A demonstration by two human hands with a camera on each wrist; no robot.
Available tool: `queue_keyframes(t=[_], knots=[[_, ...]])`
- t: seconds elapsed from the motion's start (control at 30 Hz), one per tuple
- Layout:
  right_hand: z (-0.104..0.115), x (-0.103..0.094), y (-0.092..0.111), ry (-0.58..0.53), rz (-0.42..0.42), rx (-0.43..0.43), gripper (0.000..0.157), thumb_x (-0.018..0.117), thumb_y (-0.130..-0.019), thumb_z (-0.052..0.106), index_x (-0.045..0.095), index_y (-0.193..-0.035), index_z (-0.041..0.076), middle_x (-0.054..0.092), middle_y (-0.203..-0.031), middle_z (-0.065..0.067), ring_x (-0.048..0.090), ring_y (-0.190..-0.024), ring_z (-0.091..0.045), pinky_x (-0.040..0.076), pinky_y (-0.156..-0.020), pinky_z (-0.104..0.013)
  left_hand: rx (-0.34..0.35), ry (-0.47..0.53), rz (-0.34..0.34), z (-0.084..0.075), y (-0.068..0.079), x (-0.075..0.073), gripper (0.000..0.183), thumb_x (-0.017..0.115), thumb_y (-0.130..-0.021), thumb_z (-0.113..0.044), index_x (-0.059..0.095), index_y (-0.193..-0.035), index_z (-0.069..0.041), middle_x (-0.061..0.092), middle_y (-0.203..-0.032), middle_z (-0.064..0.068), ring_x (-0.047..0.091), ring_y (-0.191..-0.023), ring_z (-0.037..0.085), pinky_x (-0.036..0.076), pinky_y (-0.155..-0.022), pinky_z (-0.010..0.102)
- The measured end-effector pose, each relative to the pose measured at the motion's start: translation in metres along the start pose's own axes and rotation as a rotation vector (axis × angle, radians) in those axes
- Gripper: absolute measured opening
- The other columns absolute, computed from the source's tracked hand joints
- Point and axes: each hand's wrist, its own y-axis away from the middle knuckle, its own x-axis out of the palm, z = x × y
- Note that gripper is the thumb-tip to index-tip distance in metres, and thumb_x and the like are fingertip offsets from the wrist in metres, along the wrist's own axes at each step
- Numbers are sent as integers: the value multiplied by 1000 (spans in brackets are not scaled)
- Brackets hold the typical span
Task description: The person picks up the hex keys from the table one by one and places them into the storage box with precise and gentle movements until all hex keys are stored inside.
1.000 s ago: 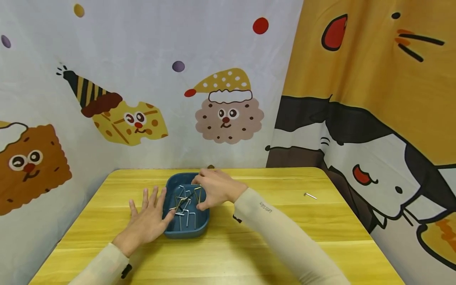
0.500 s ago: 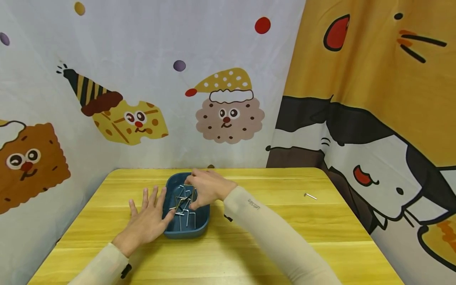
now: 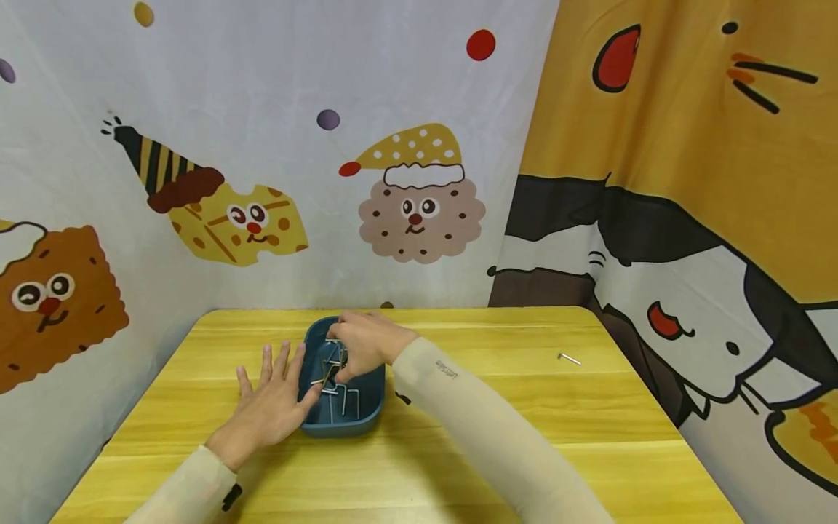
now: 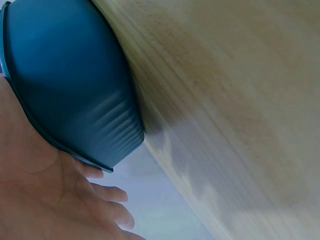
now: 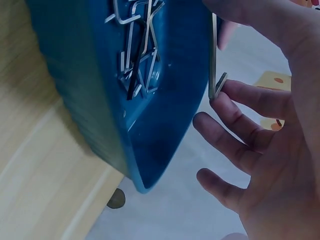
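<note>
A blue plastic box (image 3: 340, 431) with ribbed ends stands on the table, holding a tangle of silver and dark hex keys (image 5: 129, 45). My left hand (image 3: 265, 407) lies along its left side, fingers spread and straight, thumb over the rim. In the left wrist view the palm is against the wall of the box (image 4: 70, 75). Above the back half of the box, my right hand (image 3: 369, 342) pinches an L-shaped hex key (image 5: 213, 60) between thumb and fingers. The right wrist view has this hex key over the pile, its short bent end at the fingertips.
One small hex key (image 3: 569, 359) lies alone on the right part of the wooden table (image 3: 484, 407). Behind the table hangs a cartoon-printed curtain (image 3: 262, 87), which comes down close to its back edge and right side.
My right hand has moved left with the hex key, from the right rim to over the middle of the box. The left hand and the box have stayed put.
</note>
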Motion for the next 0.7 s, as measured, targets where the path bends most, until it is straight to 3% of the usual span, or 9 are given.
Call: queue_keyframes(t=[0.2,0.4,0.7], knots=[[6,0,-8,20,18,3,84,91,-96,66,66,-167,28,67,-151,2,70,-129,-13,60,-118,-44,-1,8,9,1,0,-1,96,52,-120,-63,13,-188,-7,0,-194,32,-10,-177,67,-13,-125,100],[10,4,-10,23,16,16,86,89,-98,68,62,-170,29,66,-155,3,68,-138,-14,54,-130,-49,3,6,9,0,1,-1,96,50,-120,-64,14,-188,-6,1,-194,32,-10,-176,67,-12,-125,100],[4,8,-2,-3,-16,11,81,86,-103,63,61,-171,27,63,-160,2,68,-146,-17,51,-134,-53,-2,-2,7,1,-1,0,95,52,-121,-61,13,-188,-6,1,-194,32,-11,-176,67,-11,-125,100]])
